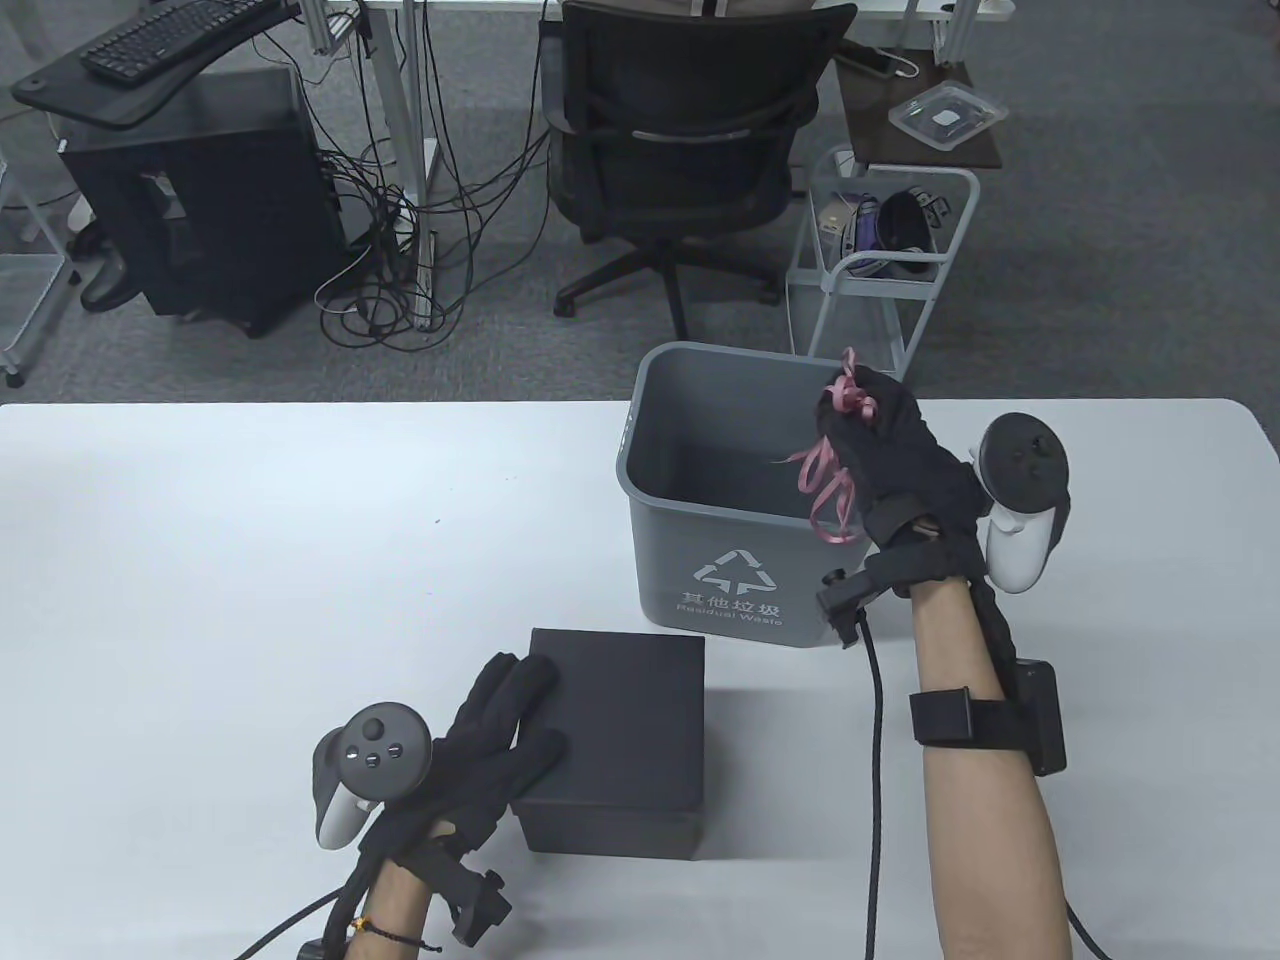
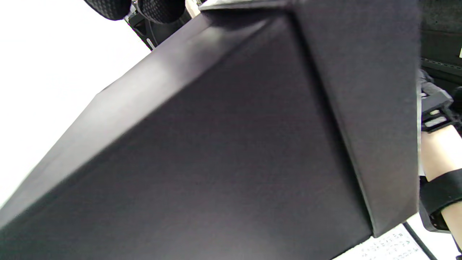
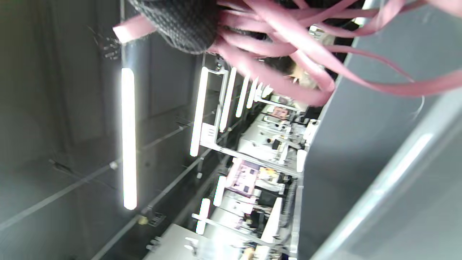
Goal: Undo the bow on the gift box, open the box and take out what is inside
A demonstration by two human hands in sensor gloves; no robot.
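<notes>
Box: the box (image 1: 615, 735) is seen near the table's front edge, a little right of its middle, lid on and bare of ribbon; it is judged ready for opening.
Box make: matte black card, square and sharp-cornered, with a lid skirt that overlaps the base, as shown up close in the left wrist view (image 2: 231, 144).
Left hand: the left hand (image 1: 490, 745) is laid over the box's left top edge with fingers nearly straight and nothing clasped; the box is probably being steadied.
Ribbon: the ribbon (image 1: 830, 470), thin, glossy, pink and curled in loose loops, is gripped in the curled fingers of the right hand (image 1: 885, 450).
Placement: the ribbon is held over the bin's right rim, apparently for dropping inside.
Bin: the bin (image 1: 700, 520), smooth grey plastic with a recycling mark, is stood just behind the box.
Table: a plain white top (image 1: 250, 560) is carrying it all.
</notes>
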